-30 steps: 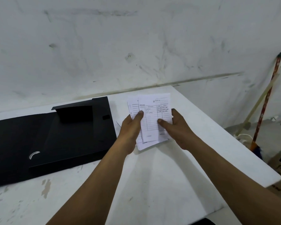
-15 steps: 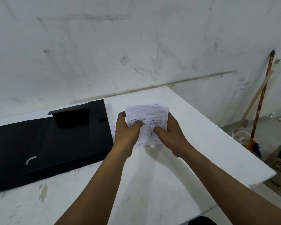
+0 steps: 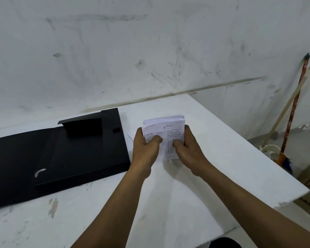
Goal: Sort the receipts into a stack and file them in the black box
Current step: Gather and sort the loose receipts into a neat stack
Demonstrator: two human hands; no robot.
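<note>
The black box (image 3: 75, 149) lies opened out flat on the far left of the white table (image 3: 222, 158), lid flap spread toward the left edge. Just right of it, the left hand (image 3: 143, 151) and right hand (image 3: 186, 149) both pinch the receipts (image 3: 166, 130), thumbs on top, fingers behind, the stack held upright over the table. Thin loose paper, I'd say: light, floppy, slippery between sheets, so squeeze both side edges. One stray slip (image 3: 131, 136) peeks out beside the left hand. Open table near and right, though that right edge drops off.
</note>
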